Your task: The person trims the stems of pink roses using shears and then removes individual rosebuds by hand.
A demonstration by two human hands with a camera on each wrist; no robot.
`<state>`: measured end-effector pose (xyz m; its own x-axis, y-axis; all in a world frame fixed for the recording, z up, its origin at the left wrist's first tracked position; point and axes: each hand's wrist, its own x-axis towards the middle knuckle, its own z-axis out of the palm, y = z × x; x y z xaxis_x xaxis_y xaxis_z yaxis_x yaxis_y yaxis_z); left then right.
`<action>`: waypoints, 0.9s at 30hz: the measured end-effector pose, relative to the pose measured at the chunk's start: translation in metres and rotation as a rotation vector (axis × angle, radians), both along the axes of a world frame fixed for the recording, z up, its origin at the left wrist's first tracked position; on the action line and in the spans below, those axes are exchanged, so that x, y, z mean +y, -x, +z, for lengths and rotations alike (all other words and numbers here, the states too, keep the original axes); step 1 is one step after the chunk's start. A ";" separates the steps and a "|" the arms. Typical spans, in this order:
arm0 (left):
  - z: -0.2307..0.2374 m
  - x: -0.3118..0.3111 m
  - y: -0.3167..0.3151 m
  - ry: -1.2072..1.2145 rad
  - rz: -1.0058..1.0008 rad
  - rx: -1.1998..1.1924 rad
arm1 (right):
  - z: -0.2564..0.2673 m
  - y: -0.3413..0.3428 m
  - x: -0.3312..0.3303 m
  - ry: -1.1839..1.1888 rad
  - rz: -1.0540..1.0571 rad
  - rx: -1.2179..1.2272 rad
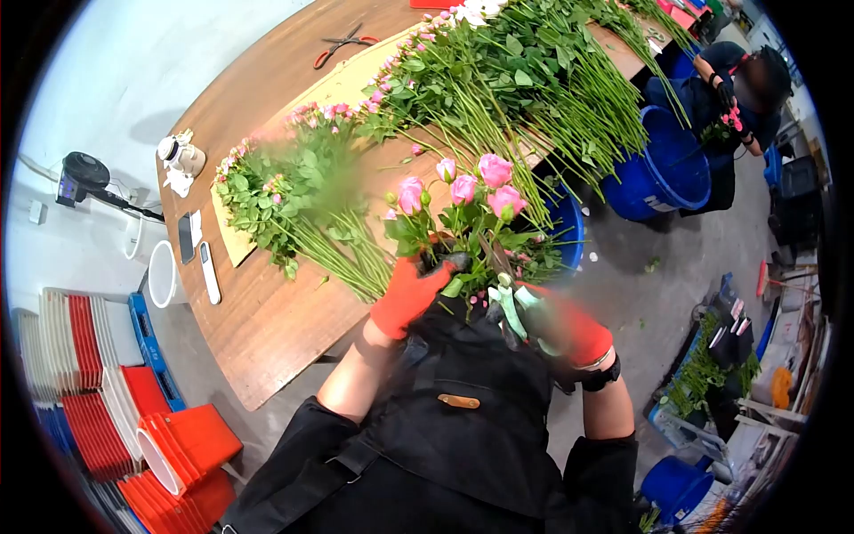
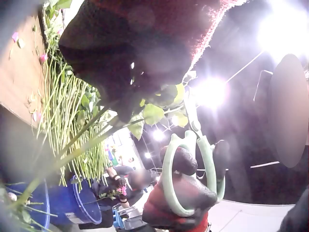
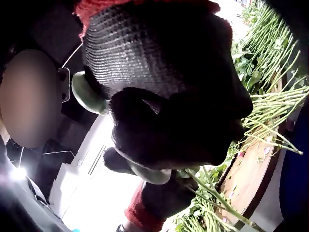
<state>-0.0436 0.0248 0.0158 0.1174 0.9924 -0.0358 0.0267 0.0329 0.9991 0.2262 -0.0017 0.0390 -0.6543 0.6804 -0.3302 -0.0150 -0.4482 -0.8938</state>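
Note:
Pink roses (image 1: 463,189) with leafy stems stand up from the left hand (image 1: 411,289), which wears a red and black glove and grips the stems. In the left wrist view the left hand (image 2: 135,53) is dark and close, with a green stem (image 2: 79,150) running down from it. The gloved right hand (image 1: 569,329) holds scissors with pale green handles (image 1: 511,311), blades toward the stems. The left wrist view shows the right hand (image 2: 181,193) with fingers through the handle loops (image 2: 169,179). In the right wrist view the right hand (image 3: 159,87) hides most of the scissors.
Piles of cut roses (image 1: 525,80) cover the far part of the wooden table (image 1: 258,311). Red-handled scissors (image 1: 345,44), a phone (image 1: 186,238) and a white device (image 1: 210,272) lie on it. Blue buckets (image 1: 658,165) stand at right, near another person (image 1: 729,98). Red buckets (image 1: 191,445) are stacked lower left.

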 end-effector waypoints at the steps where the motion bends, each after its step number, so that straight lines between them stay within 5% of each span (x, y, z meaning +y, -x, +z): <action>1: -0.001 0.001 0.001 -0.007 0.001 -0.011 | -0.001 0.000 -0.001 0.002 -0.014 -0.019; 5: -0.014 0.004 0.003 0.025 0.046 -0.101 | 0.041 0.014 0.001 -0.140 -0.017 -0.261; 11: -0.007 0.006 0.018 0.172 0.091 -0.111 | 0.006 0.008 -0.020 -0.052 -0.118 0.163; 15: 0.008 0.006 0.021 0.252 0.063 -0.136 | 0.008 0.011 -0.013 -0.234 -0.172 -0.046; 23: -0.019 0.005 0.038 0.281 -0.019 -0.120 | 0.063 0.020 0.011 -0.641 0.047 -0.198; 27: -0.008 -0.001 0.031 0.276 -0.020 -0.272 | 0.066 0.016 0.014 -0.656 0.099 -0.216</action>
